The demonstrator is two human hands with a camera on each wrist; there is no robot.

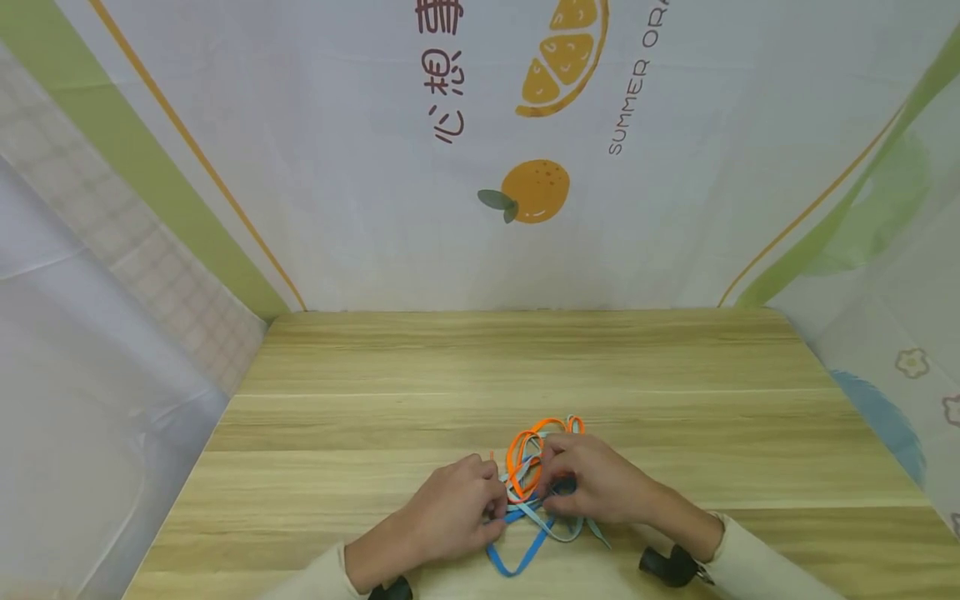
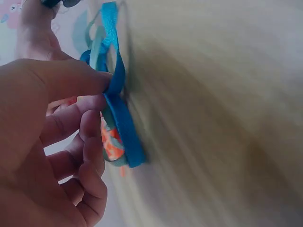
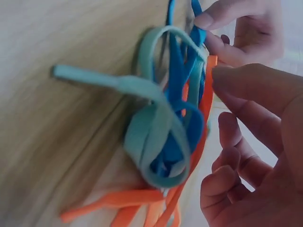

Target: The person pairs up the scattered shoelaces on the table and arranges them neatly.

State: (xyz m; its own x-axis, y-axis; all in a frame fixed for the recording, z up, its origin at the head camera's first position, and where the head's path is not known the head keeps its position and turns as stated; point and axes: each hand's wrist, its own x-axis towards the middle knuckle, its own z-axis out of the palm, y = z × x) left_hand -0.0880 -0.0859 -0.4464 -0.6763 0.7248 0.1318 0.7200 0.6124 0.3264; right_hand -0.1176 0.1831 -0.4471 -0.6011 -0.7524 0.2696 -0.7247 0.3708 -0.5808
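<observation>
A loose tangle of flat shoelaces in blue, orange and pale green lies near the front of the table, between the two hands. My left hand (image 1: 457, 508) pinches the blue shoelace (image 2: 128, 132) between thumb and forefinger, its other fingers curled. A loop of that lace hangs toward the table's front edge. On the other side, my right hand (image 1: 600, 483) pinches the orange shoelace (image 3: 207, 104) at the thumb tip. The pale green shoelace (image 3: 137, 87) winds through the tangle, one tipped end sticking out. Part of the tangle is hidden behind the fingers.
The wood-grain table (image 1: 360, 367) runs back to a white cloth (image 1: 375, 208) printed with oranges. Patterned cloth also hangs at both sides. A black wrist mount (image 1: 667, 567) sits under the right forearm, close over the table.
</observation>
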